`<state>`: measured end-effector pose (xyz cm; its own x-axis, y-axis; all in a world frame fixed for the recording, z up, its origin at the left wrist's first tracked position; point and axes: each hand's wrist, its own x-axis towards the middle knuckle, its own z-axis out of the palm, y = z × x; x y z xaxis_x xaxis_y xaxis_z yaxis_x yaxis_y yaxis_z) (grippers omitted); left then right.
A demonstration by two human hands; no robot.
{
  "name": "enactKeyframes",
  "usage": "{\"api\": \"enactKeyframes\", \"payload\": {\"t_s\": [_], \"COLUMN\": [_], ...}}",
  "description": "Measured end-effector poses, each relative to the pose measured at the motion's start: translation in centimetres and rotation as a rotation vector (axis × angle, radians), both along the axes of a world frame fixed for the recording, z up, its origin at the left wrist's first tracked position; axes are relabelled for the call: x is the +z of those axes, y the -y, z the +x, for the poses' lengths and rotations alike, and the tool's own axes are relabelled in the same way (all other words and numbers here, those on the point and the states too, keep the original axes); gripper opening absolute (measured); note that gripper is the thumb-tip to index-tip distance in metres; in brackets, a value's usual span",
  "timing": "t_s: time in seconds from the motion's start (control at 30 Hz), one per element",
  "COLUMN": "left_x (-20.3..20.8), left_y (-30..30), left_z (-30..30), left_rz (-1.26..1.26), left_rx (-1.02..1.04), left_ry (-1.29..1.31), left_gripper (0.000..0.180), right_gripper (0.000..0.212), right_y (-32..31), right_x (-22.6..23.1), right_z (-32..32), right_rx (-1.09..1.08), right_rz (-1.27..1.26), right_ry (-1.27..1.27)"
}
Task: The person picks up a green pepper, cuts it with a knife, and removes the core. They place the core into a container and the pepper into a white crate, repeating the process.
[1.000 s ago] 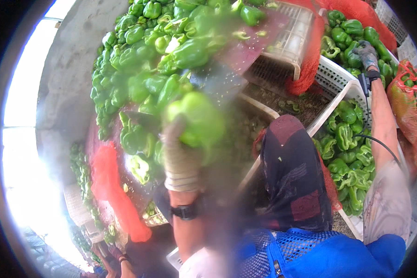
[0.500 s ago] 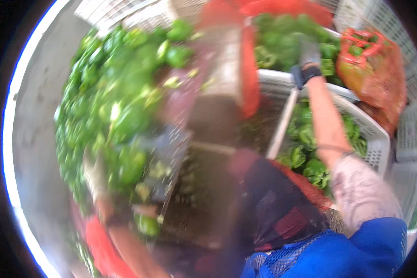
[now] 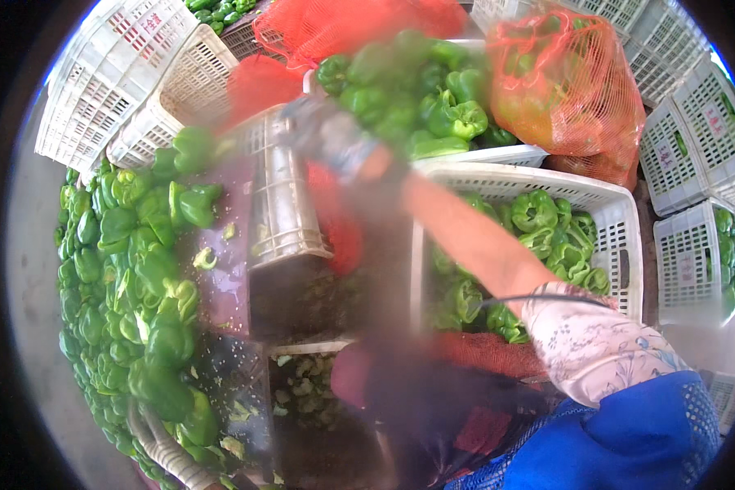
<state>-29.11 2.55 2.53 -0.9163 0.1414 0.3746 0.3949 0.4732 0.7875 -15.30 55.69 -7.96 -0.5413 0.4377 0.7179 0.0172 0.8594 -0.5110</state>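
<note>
My left hand (image 3: 165, 451), in a pale glove, is at the lower left among a heap of green bell peppers (image 3: 114, 278). Its fingers lie along a slightly blurred bell pepper (image 3: 162, 384), apparently gripping it; the thumb is hidden. My right hand (image 3: 327, 135), in a grey glove with a dark band at the wrist, is smeared by motion. It hangs over the tilted pale crate (image 3: 282, 192), left of a white crate (image 3: 518, 155) full of whole bell peppers. Whether its fingers hold anything cannot be made out. Below the right forearm stands another white crate (image 3: 629, 245) with cut-looking peppers.
An orange mesh sack (image 3: 572, 90) of peppers stands at the back right. Red netting (image 3: 343, 28) lies at the back. White crates (image 3: 122, 69) are stacked at the far left, more crates (image 3: 690, 147) at the right. Scraps and seeds litter the board (image 3: 233, 367) beside the heap.
The view has swung, so the crates sit further left. My right hand has left the peppers in the back crate and moved left. My left hand has shifted lower in the picture, beside a pepper.
</note>
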Motion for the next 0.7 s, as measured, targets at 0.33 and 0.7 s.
{"api": "enactKeyframes", "payload": {"t_s": [0.33,0.7], "left_x": [-3.3,-1.8], "left_y": [-3.9,-7.4], "left_z": [2.0,5.3], "left_rz": [-0.521,-0.608], "left_rx": [-0.032,0.051], "left_ry": [-0.131,-0.160], "left_gripper": [0.035,0.043], "right_gripper": [0.055,0.048], "right_y": [-11.2,-9.1], "right_x": [-5.4,-2.4], "right_z": [-0.6,4.0], "right_rx": [-0.524,-0.364], "right_rz": [0.116,0.092], "right_ry": [0.694,0.349]}}
